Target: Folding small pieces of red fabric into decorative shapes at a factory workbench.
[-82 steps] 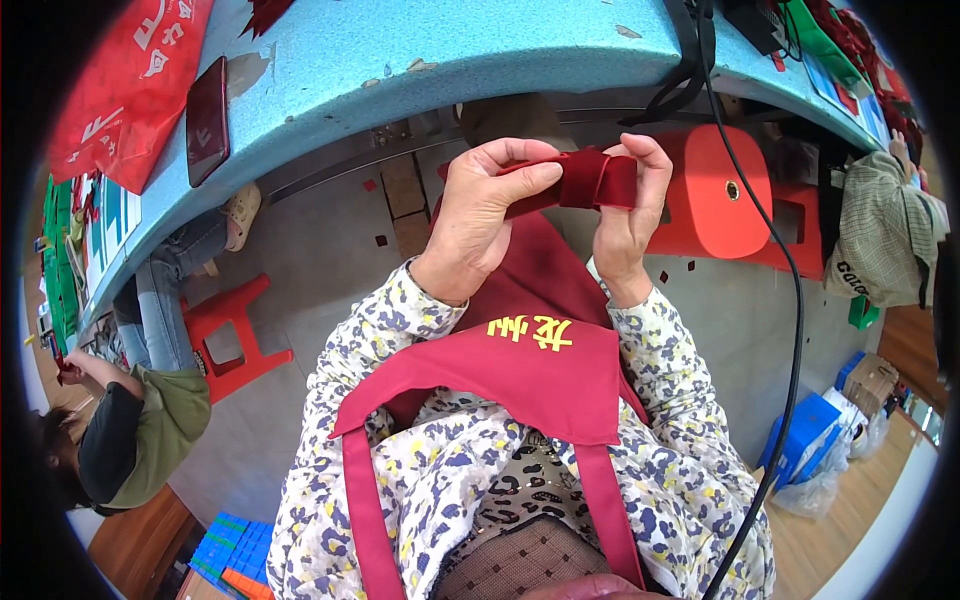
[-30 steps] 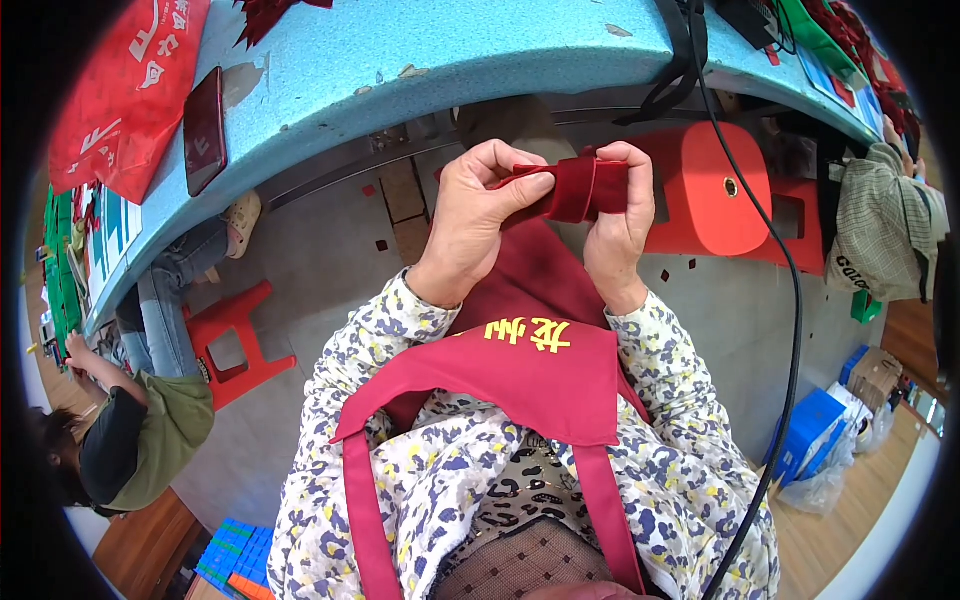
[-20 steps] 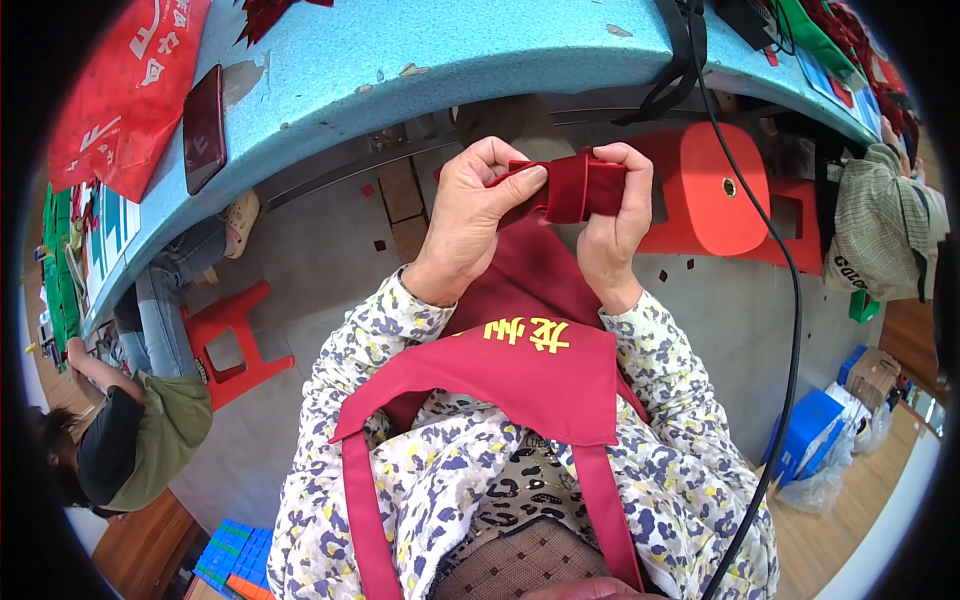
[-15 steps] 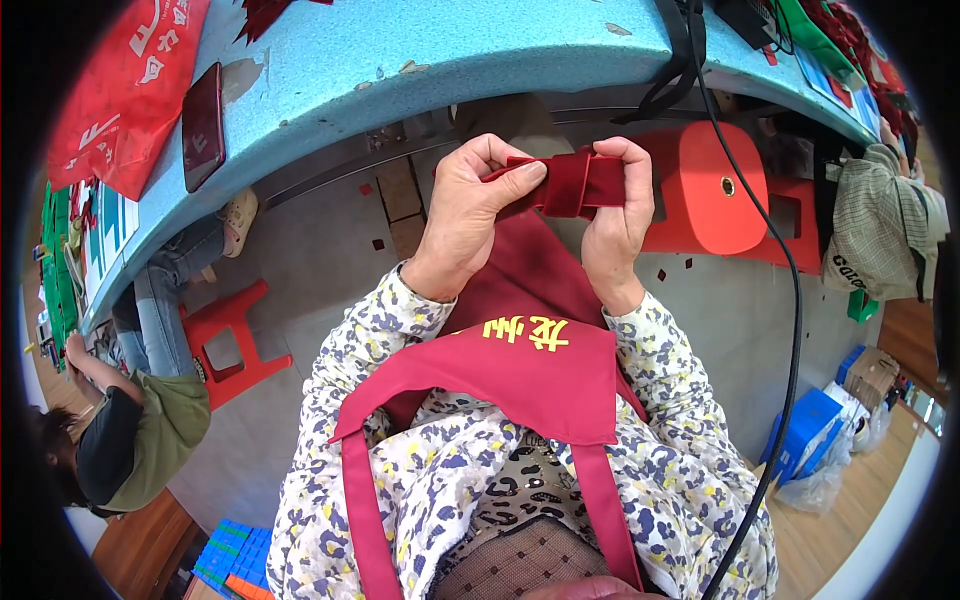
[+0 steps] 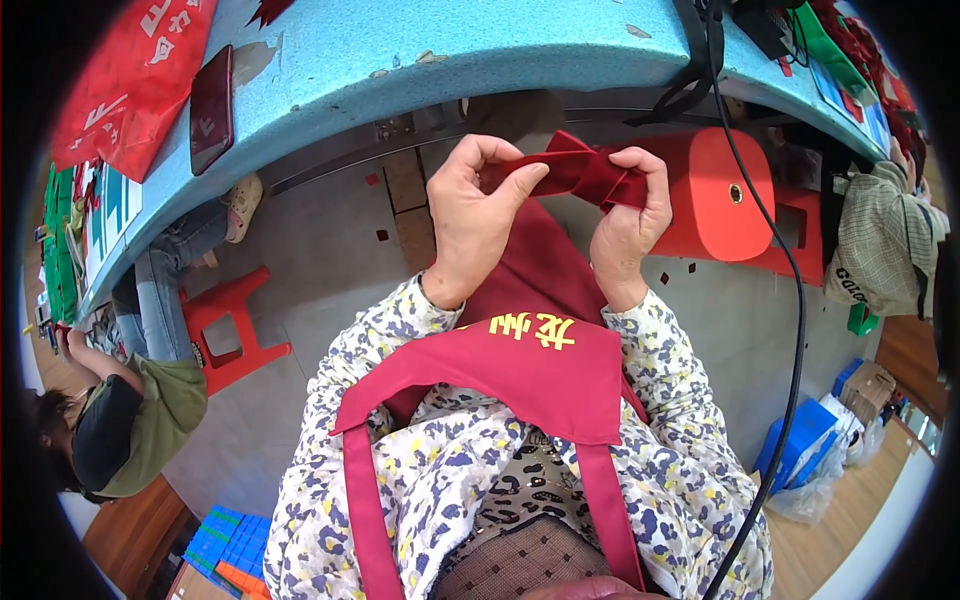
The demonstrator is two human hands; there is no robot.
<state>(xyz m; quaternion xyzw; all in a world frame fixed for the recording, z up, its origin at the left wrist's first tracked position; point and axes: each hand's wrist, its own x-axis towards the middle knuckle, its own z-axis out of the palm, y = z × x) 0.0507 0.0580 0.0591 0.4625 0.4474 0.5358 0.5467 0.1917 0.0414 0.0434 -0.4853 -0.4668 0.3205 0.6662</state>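
Observation:
My left hand [image 5: 470,220] and my right hand [image 5: 628,225] are raised side by side below the edge of the blue table [image 5: 420,50]. Between them they pinch a small folded piece of dark red fabric [image 5: 580,172]. My left thumb and forefinger grip its left end, and my right fingers close over its right end. The fabric is creased into a narrow strip. Below the hands hangs my dark red apron [image 5: 520,350] with yellow characters, over floral sleeves.
A dark red phone [image 5: 210,108] and a red bag [image 5: 125,85] lie on the table's left. A red plastic stool [image 5: 715,195] stands right of my hands, another [image 5: 228,322] at left. A black cable [image 5: 790,320] runs down the right. A seated person [image 5: 130,410] is at far left.
The fabric strip has been folded and turned between my fingers, now tilted with its left end higher. Both hands stay in about the same place. The person at left has shifted slightly.

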